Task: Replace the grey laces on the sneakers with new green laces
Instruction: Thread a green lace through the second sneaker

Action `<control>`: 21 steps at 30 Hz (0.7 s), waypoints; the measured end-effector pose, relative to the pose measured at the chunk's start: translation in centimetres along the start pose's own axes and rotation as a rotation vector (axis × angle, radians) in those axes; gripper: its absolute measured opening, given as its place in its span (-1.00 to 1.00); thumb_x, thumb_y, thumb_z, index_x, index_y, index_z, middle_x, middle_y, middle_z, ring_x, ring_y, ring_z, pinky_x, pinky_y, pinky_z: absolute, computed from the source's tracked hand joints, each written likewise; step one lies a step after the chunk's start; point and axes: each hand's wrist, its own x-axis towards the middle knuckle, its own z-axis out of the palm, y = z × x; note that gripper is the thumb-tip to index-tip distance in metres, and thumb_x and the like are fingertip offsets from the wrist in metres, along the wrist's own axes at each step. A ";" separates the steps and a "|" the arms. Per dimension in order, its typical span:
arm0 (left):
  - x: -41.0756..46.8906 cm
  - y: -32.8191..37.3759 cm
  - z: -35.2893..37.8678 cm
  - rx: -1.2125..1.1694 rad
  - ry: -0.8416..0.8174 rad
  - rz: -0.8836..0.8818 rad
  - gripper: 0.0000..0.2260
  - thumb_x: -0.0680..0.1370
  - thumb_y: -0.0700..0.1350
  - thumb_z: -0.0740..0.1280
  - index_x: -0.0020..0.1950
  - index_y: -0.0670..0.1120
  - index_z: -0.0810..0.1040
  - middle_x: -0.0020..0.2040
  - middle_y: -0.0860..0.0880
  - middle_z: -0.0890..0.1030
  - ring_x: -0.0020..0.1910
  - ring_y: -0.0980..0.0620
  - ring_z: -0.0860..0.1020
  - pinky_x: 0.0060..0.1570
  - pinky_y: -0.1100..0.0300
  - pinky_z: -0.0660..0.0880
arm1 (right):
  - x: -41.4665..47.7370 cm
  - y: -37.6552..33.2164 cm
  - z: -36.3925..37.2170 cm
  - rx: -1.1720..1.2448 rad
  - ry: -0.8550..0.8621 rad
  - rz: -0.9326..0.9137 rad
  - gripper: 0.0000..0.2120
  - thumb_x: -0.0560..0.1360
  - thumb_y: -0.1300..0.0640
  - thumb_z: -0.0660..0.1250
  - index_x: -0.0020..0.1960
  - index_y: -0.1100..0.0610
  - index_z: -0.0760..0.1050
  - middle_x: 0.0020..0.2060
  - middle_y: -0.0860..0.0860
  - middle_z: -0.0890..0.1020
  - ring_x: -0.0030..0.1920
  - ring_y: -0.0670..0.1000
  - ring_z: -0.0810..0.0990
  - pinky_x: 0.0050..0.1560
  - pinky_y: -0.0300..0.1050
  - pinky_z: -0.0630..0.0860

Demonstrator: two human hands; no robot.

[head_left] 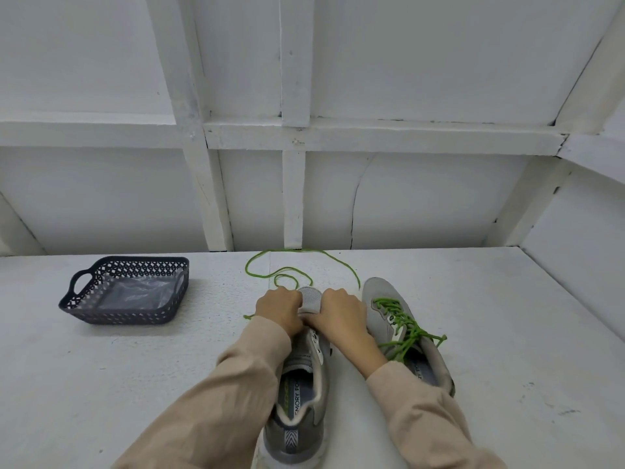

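hands both curled: my left hand (pixel 279 309) and right hand (pixel 341 314) grip the front of the unlaced sneaker (pixel 301 384) at centre frame. the left seems to pinch the loose green lace (pixel 297 262) looping above the toe. the laced sneaker (pixel 402 330) lies just right, the dark basket (pixel 125 292) mid-left.
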 end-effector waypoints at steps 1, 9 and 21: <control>-0.1 0.0 0.0 -0.010 0.005 -0.001 -0.68 0.54 -0.12 0.26 0.30 -0.06 0.47 0.23 -0.14 0.51 0.24 -0.16 0.48 0.14 0.07 0.45 | 0.1 -0.2 -0.1 -0.006 -0.015 -0.008 -0.53 0.44 -0.21 0.39 0.07 0.18 0.50 0.05 0.13 0.59 0.08 0.19 0.58 -0.16 -0.10 0.34; -0.2 -2.0 0.1 -0.201 -0.014 0.044 -0.70 0.48 -0.24 0.25 0.11 0.07 0.59 0.02 -0.10 0.57 0.12 -0.13 0.53 0.06 0.09 0.48 | 1.0 0.7 -1.4 0.168 -0.155 -0.085 -0.80 0.42 0.27 0.36 0.04 0.13 0.56 -0.07 0.09 0.59 0.01 0.16 0.59 -0.09 -0.10 0.45; 0.8 -0.7 0.2 0.044 0.047 0.024 -0.77 0.55 -0.16 0.27 0.18 -0.08 0.59 0.20 -0.13 0.52 0.19 -0.15 0.51 0.09 0.08 0.46 | 0.8 -1.7 -0.1 -0.203 -0.048 -0.204 -0.79 0.50 0.31 0.27 0.12 0.21 0.52 0.12 0.17 0.55 0.12 0.20 0.54 -0.06 -0.07 0.38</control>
